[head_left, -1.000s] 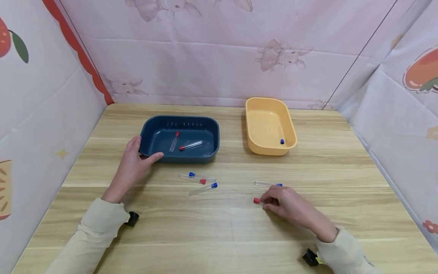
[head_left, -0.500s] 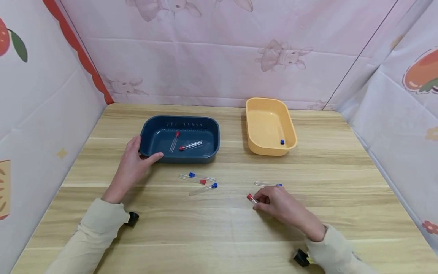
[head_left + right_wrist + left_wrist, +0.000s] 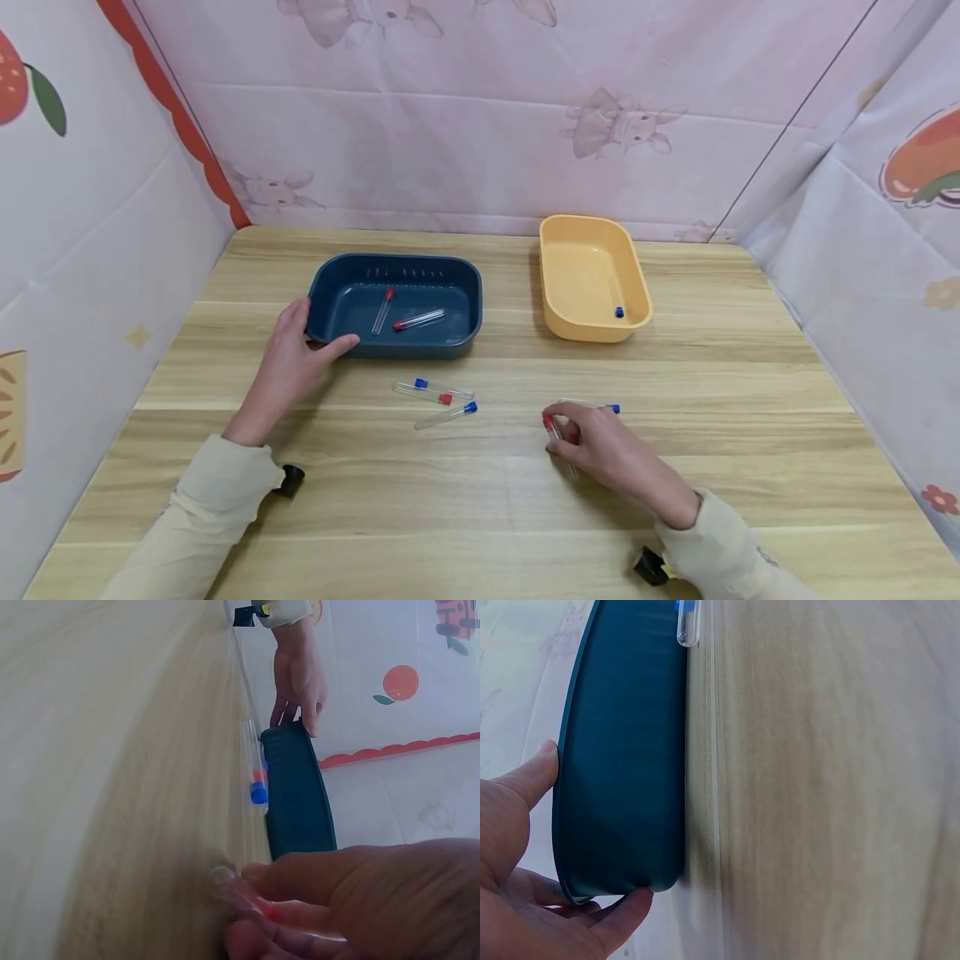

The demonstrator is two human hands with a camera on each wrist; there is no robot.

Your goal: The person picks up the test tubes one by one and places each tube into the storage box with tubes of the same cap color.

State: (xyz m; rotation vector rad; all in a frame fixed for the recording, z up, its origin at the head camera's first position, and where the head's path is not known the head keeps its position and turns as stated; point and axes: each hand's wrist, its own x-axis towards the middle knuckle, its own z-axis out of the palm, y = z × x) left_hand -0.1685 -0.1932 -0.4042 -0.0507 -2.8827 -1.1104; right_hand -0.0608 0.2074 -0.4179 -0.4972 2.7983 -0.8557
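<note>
My left hand (image 3: 283,362) grips the left end of a dark blue basket (image 3: 397,348); in the left wrist view its thumb lies on the rim and its fingers hold the corner. Inside the basket lie two red-capped test tubes. Over the table's middle right, my right hand (image 3: 611,446) pinches another red-capped test tube (image 3: 551,427) between thumb and fingers, cap pointing away from me. The tube's clear end (image 3: 573,470) shows below the fingers. Right behind this hand is a blue-capped test tube (image 3: 613,408), partly covered by it.
In front of the blue basket lie a red-capped tube (image 3: 420,392), a blue-capped tube (image 3: 453,391) close beside it and another blue-capped tube (image 3: 446,415). A yellow basket (image 3: 592,331) at the back right holds a blue-capped tube (image 3: 618,312). Printed cloth walls surround the table.
My right hand has moved a little left with the red-capped tube, and the tube has turned so its clear end points toward me. My left hand has stayed on the blue basket.
</note>
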